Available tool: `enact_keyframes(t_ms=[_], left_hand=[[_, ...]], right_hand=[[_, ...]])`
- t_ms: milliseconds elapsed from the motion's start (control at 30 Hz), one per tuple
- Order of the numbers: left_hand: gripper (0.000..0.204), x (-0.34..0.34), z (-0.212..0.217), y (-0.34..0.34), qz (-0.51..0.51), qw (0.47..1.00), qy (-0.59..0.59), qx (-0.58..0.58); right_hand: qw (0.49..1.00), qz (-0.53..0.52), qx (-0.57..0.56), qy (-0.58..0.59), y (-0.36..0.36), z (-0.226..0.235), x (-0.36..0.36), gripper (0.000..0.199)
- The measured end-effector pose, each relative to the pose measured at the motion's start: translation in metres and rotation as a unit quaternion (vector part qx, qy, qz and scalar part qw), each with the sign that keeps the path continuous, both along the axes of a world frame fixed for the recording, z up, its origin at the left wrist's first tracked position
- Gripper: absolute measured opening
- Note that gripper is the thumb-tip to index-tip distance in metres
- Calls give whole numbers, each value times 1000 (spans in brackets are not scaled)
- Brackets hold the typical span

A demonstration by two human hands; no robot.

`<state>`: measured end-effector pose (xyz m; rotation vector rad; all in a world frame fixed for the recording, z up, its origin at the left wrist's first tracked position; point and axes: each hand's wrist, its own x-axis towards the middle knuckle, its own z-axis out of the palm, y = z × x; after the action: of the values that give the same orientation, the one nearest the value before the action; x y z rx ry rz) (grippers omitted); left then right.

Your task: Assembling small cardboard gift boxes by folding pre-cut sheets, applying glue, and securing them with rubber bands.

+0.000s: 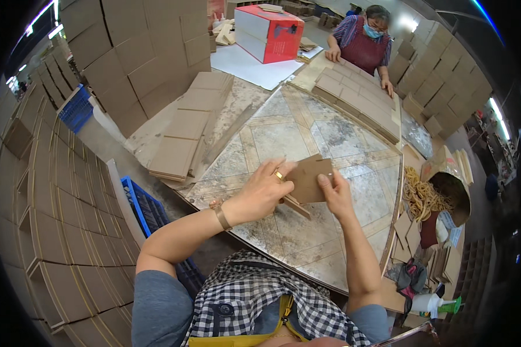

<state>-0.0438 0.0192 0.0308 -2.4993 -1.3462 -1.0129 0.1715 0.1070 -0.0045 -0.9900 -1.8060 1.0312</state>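
Left hand [264,191] and right hand [334,194] both grip a small cardboard piece [308,180] — held above the table [307,231] near its front edge. Bare marbled surface lies open beyond. A paper sack [451,191] off the right edge holds rubber bands [424,196]. Flat cardboard stacks [185,127] line the left edge — a co-worker stands at the far corner.

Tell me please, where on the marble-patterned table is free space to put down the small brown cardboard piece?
Bare tabletop lies between the flat cardboard stacks on the left and the co-worker's cardboard row. The right edge is crowded with yellow rubber bands and cardboard scraps.
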Motion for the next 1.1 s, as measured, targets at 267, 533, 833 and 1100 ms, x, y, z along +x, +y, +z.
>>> enact_keyframes(t_ms=[267,533,833,1100], left_hand=[[28,9,-22,16,-57,982,-37,-179],[43,11,-23,12,-57,980,-63,-182],[49,5,-32,12,-69,988,-71,-120],[44,6,-25,13,-96,991,-16,-89]], right_hand=[[999,14,17,-49,-21,-21,3,42],[929,-177,-219,241,-40,-13,75,52],[971,-186,-103,105,-93,-5,135,26],[988,-97,82,-91,-48,21,15,22]])
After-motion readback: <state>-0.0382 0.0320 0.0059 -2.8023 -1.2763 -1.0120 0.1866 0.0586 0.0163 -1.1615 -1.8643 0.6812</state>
